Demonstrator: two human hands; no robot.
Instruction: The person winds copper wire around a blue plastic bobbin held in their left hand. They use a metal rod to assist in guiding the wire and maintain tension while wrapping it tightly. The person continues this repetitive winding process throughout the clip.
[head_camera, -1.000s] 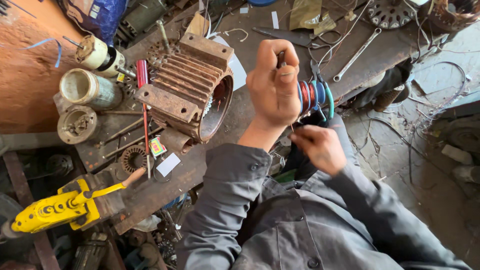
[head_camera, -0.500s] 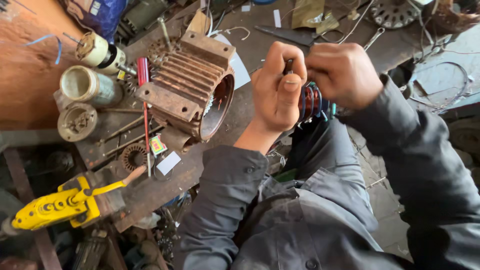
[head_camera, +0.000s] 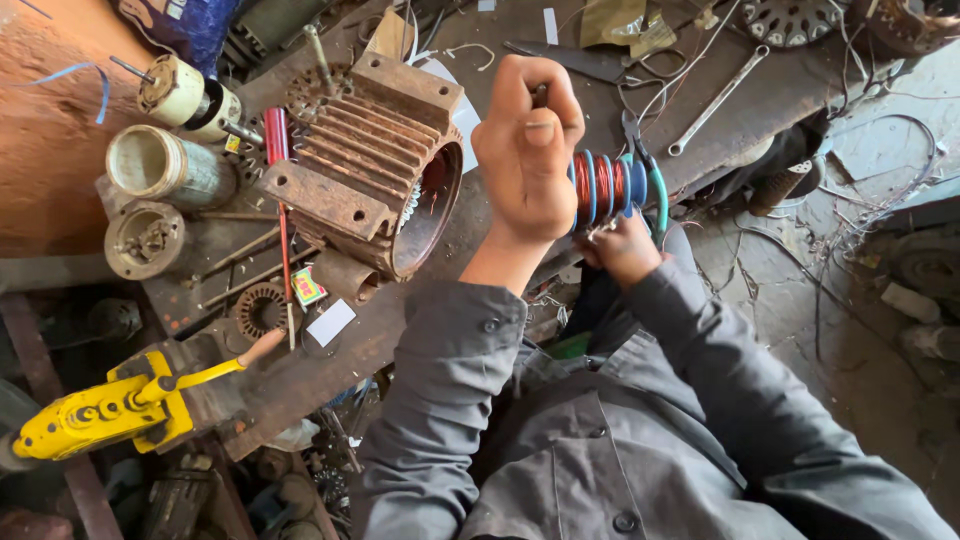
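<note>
Right hand has dropped from on top of the coil former to just beneath it, fingers curled against its underside; winding looks mid-way. Left hand stays fisted on a handle at its left end. Former: blue and teal discs, copper wire between, held above the workbench, right of the rusty motor housing.

Bench mostly blocked: rusty motor housing sits just left of left hand, w/ cans and red screwdriver beyond. Open strip only around wrench, back-right. Right hand under coil former, off bench edge, floor side free.
</note>
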